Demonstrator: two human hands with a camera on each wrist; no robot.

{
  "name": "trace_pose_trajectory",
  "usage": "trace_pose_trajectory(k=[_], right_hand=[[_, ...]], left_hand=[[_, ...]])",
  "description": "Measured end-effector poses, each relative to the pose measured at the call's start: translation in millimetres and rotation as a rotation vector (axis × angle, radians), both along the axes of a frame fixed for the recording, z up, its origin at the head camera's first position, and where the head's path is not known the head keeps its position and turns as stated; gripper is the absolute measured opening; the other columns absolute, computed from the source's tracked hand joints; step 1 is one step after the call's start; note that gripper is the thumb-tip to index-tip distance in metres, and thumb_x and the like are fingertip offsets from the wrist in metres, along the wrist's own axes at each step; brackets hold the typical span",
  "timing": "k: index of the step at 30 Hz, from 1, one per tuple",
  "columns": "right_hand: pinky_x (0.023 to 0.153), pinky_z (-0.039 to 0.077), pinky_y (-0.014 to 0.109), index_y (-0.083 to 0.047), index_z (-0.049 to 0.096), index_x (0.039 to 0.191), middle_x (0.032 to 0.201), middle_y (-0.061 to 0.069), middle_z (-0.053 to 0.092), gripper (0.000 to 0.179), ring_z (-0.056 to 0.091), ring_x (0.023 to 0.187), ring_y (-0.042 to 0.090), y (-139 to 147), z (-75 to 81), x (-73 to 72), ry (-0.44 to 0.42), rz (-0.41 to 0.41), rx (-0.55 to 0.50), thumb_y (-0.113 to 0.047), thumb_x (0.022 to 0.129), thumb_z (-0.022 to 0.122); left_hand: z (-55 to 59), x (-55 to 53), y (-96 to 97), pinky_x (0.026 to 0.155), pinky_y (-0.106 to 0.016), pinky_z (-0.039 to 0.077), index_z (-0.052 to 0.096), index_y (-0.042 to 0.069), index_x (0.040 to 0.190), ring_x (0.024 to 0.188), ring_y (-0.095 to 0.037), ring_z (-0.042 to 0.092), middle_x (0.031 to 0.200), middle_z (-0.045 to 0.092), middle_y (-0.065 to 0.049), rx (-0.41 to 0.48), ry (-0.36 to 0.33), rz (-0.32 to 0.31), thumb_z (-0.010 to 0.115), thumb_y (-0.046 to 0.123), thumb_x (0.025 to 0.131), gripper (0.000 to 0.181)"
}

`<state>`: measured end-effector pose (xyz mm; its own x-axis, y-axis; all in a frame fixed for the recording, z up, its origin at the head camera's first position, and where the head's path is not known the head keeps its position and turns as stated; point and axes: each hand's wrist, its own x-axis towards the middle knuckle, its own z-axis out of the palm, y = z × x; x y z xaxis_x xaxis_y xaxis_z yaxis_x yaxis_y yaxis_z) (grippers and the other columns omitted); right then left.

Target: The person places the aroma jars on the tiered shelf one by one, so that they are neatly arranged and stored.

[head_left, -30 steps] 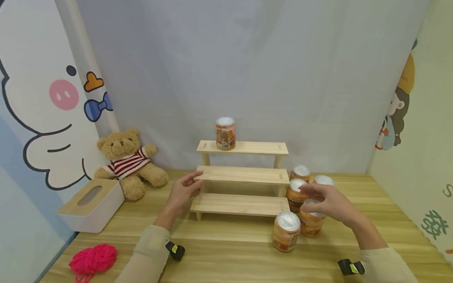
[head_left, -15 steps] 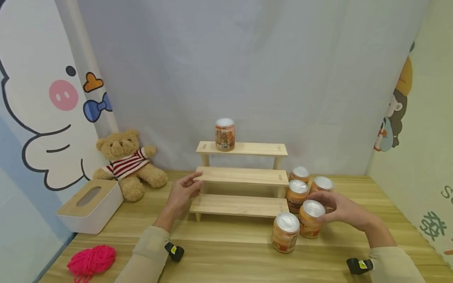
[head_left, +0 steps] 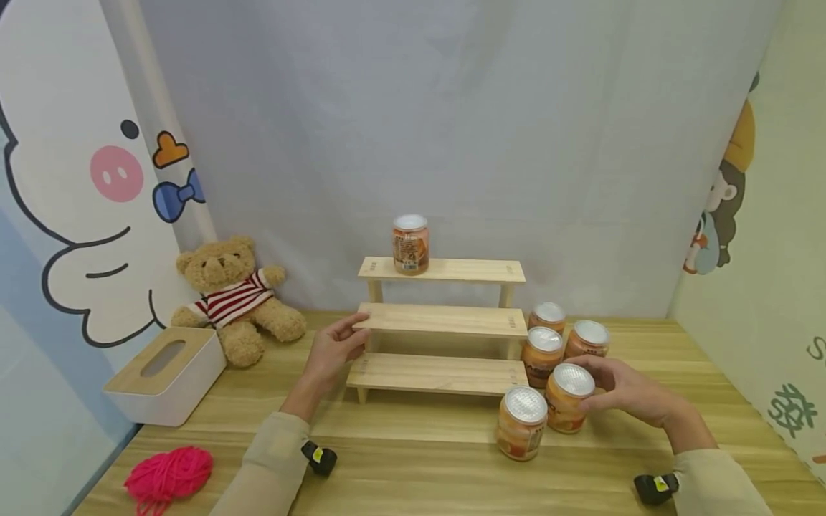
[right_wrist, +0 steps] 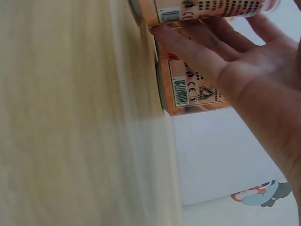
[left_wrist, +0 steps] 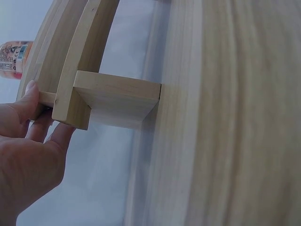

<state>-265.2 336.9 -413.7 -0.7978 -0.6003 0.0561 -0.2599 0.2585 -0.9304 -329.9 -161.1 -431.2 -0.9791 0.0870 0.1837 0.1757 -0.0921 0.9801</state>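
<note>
My left hand (head_left: 332, 352) pinches the left end of the middle board of a three-step wooden shelf (head_left: 442, 319), thumb on top and fingers beneath in the left wrist view. My right hand (head_left: 635, 392) holds an orange jar (head_left: 565, 412) with a silver lid, thumb at its front and fingers behind it. That jar stands upright on the table. Beside it on the left is another jar (head_left: 521, 433). Behind stand three more: one jar (head_left: 540, 362) by the shelf, a jar (head_left: 589, 335) to its right and a farther jar (head_left: 547, 315). One jar (head_left: 411, 247) sits on the top board.
A teddy bear (head_left: 235, 297) in a striped shirt sits at the back left, beside a white tissue box (head_left: 174, 387) with a wooden lid. Pink yarn (head_left: 169, 474) lies at the front left of the wooden table (head_left: 413, 466). A grey curtain (head_left: 452, 129) hangs behind.
My right hand has come down from above the jars to the right side of the front right one, and its fingers have closed round it. The left hand has stayed on the shelf.
</note>
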Motion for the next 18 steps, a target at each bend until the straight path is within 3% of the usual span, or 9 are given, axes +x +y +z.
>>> trace_pose_trajectory(k=[5, 10, 18], right_hand=[[0.091, 0.05, 0.032, 0.009, 0.044, 0.141, 0.128, 0.013, 0.059, 0.054, 0.06, 0.114, 0.019, 4.3, -6.8, -2.0, 0.018, -0.014, -0.007, 0.002, 0.092, 0.066], [0.089, 0.051, 0.029, 0.01, 0.048, 0.136, 0.125, 0.007, 0.061, 0.047, 0.06, 0.111, 0.014, 8.6, -6.7, 0.6, 0.103, -0.051, -0.028, 0.005, 0.092, 0.064], [0.083, 0.055, 0.032, -0.01, 0.056, 0.133, 0.12, 0.0, 0.063, 0.047, 0.063, 0.106, 0.014, 12.9, 1.4, 3.5, 0.118, -0.039, -0.162, 0.011, 0.091, 0.06]], left_hand=[[-0.4, 0.2, 0.1, 0.065, -0.031, 0.041, 0.059, 0.001, 0.138, 0.063, -0.018, 0.039, 0.084, 0.066, -0.002, -0.003, -0.004, -0.005, 0.066, 0.009, 0.098, 0.042], [0.1, 0.6, 0.2, 0.063, -0.031, 0.039, 0.058, 0.001, 0.139, 0.061, -0.019, 0.034, 0.082, 0.065, -0.002, 0.003, 0.004, -0.016, 0.066, 0.008, 0.098, 0.042], [-0.3, 0.4, -0.8, 0.064, -0.032, 0.038, 0.059, 0.001, 0.138, 0.062, -0.021, 0.033, 0.081, 0.064, -0.002, 0.005, 0.004, -0.001, 0.066, 0.008, 0.097, 0.042]])
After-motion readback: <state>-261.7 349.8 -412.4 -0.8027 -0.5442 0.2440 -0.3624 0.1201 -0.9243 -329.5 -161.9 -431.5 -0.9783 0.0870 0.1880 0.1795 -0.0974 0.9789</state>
